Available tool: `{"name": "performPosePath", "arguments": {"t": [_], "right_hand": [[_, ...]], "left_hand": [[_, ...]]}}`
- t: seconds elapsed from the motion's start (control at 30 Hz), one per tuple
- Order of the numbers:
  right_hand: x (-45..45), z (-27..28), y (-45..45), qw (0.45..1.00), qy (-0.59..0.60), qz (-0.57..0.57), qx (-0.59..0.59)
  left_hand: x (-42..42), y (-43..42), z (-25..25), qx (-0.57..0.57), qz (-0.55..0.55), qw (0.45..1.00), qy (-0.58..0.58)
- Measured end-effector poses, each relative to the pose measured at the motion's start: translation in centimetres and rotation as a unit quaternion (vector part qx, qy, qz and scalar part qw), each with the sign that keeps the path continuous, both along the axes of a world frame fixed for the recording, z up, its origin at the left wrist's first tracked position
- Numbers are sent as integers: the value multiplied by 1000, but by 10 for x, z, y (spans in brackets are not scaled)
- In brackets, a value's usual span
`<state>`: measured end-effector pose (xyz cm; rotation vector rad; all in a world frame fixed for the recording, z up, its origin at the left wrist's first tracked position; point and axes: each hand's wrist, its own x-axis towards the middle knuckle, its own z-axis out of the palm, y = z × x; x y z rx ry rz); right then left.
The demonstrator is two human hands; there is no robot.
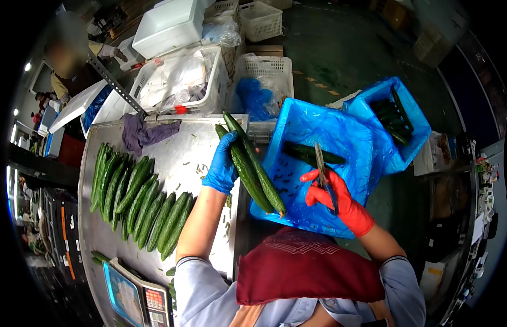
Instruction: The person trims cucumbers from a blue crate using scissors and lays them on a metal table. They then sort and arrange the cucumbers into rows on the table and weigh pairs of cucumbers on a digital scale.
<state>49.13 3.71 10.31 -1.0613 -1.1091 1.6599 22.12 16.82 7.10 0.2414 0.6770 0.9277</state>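
Note:
Two long green cucumbers [248, 173] are gripped side by side in my left hand [222, 163], which wears a blue glove. They slant over the gap between the metal table [169, 155] and a blue-lined box [346, 122]. My right hand [343, 204], in a red glove, is closed around a pair of scissors [321, 166], blades pointing up and away from me. The scissors are over the box, apart from the held cucumbers. Inside the box lie a few dark cucumbers [307, 153] and small dark trimmings. A row of several cucumbers [150, 210] rests on the table left of my arm.
A digital scale [155, 300] stands at the table's near left, and a purple cloth [147, 132] lies at its far edge. Beyond are white crates [215, 65] with plastic bags. Another blue-lined box [417, 136] holds cucumbers. At far left is another person [68, 82].

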Motion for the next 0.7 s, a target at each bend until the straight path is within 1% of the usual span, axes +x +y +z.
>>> {"name": "performPosePath", "arguments": {"t": [0.03,0.07,0.13,0.17,0.2,0.23,0.33,0.4,0.5,0.6,0.67,0.7], "right_hand": [[-3,-3,1,999,3,-27,-30],[-9,-6,1,999,-14,-41,-23],[-18,-8,-3,996,-77,-19,-37],[-23,-9,-5,993,-108,-8,-44],[-27,-10,-5,991,-101,-1,-90],[-29,-14,-7,992,-51,-7,-113],[-38,-33,-7,992,-30,-49,-114],[-42,-39,-8,990,-26,-83,-115],[-46,-46,-10,989,24,-116,-89],[-44,-35,-7,990,-11,-125,-70],[-41,-41,-11,992,12,-125,28],[-39,-45,-14,989,24,-124,77]], "left_hand": [[-1,1,1,-5,13,1000,-8],[-2,2,3,-10,24,1000,-15],[-3,5,3,-3,49,999,-19],[0,7,1,-4,83,996,-22],[0,7,1,3,85,996,-28],[0,5,2,10,88,996,-33],[8,-1,6,37,129,991,4],[8,-2,5,37,138,990,9],[8,-5,6,35,154,988,0],[6,-6,1,21,166,986,-26],[5,-7,-1,18,175,983,-45],[3,-5,-5,-1,194,980,-52]]}}
